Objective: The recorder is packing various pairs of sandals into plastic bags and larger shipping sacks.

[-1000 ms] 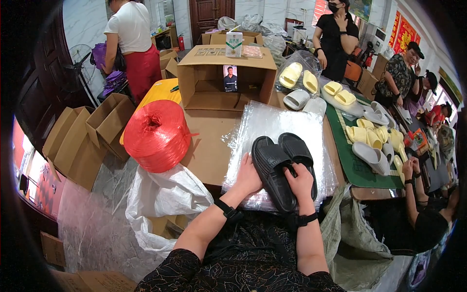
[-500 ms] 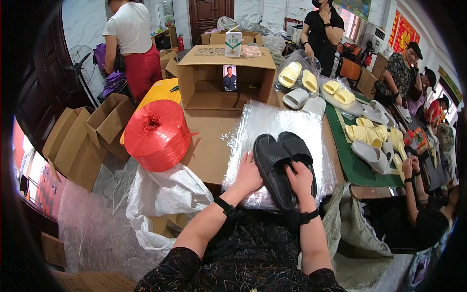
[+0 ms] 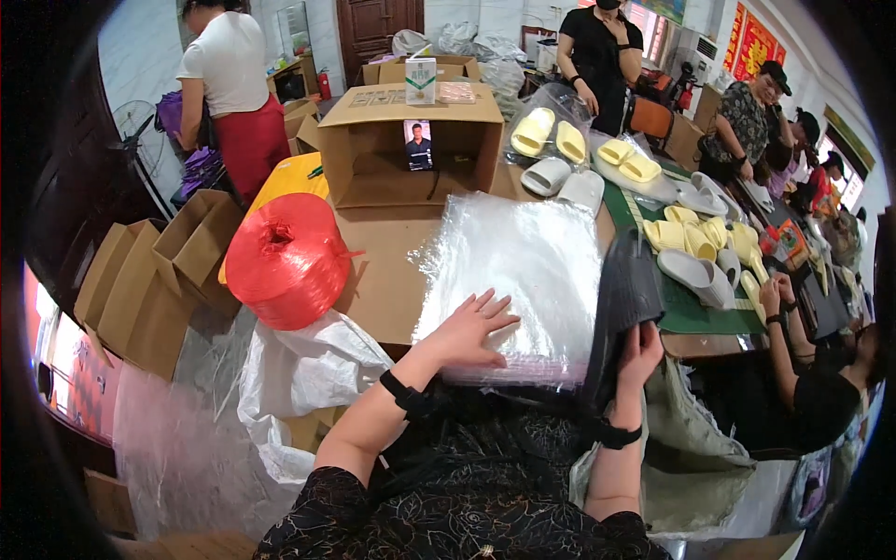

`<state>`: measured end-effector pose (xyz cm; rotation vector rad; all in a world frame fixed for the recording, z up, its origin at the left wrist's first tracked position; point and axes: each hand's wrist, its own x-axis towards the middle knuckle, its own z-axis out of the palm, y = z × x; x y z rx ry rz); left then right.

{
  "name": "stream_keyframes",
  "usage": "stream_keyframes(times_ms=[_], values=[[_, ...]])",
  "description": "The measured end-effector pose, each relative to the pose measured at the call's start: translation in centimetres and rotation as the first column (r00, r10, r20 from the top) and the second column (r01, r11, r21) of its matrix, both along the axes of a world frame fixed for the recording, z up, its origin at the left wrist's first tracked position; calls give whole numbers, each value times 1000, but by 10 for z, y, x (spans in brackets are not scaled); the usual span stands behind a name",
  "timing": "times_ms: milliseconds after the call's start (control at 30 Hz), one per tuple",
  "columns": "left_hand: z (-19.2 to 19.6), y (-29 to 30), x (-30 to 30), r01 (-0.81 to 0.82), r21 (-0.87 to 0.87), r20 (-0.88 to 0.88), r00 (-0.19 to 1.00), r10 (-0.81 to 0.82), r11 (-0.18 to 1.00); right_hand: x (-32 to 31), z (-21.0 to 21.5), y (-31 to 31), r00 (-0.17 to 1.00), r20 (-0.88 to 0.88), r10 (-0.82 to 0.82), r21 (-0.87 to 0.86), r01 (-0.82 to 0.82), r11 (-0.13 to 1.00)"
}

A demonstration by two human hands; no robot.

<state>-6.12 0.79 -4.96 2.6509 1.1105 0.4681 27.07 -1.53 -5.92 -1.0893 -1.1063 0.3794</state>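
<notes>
A stack of clear plastic bags (image 3: pixel 523 261) lies in front of me on the work surface. My left hand (image 3: pixel 474 331) rests flat on its near part with the fingers spread, holding nothing. At the right edge of the stack, my right hand (image 3: pixel 640 353) grips black slippers (image 3: pixel 627 289). They are tipped up on edge, and one mostly hides the other. My right fingers wrap round the strap area and are partly hidden.
A red twine spool (image 3: pixel 287 261) sits at left above a white sack (image 3: pixel 308 373). An open cardboard box (image 3: pixel 467 182) stands behind the bags. Yellow slippers (image 3: pixel 700 238) and grey ones cover a green mat (image 3: pixel 686 313) at right. A co-worker's hands (image 3: pixel 777 294) are beside it.
The black slippers have been lifted off the bags, moved right and turned on edge in my right hand. My left hand has let go of them and spread on the stack.
</notes>
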Motion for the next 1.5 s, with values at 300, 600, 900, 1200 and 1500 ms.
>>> stream_keyframes(times_ms=[300,600,900,1200,1500], values=[[-14,10,22,-207,-128,139,965,224,970,31,24,-80,991,-124,44,-20,-47,999],[14,36,29,-103,-559,369,857,358,822,-51,81,-108,679,613,404,-312,-261,913],[37,16,27,-76,-319,287,942,172,945,-62,38,-88,581,761,289,-359,5,933],[47,-8,49,78,41,340,936,-87,996,-80,38,-49,594,773,224,-341,90,936],[43,3,27,-136,-21,242,961,137,991,-81,37,-50,590,752,294,-307,-82,948]])
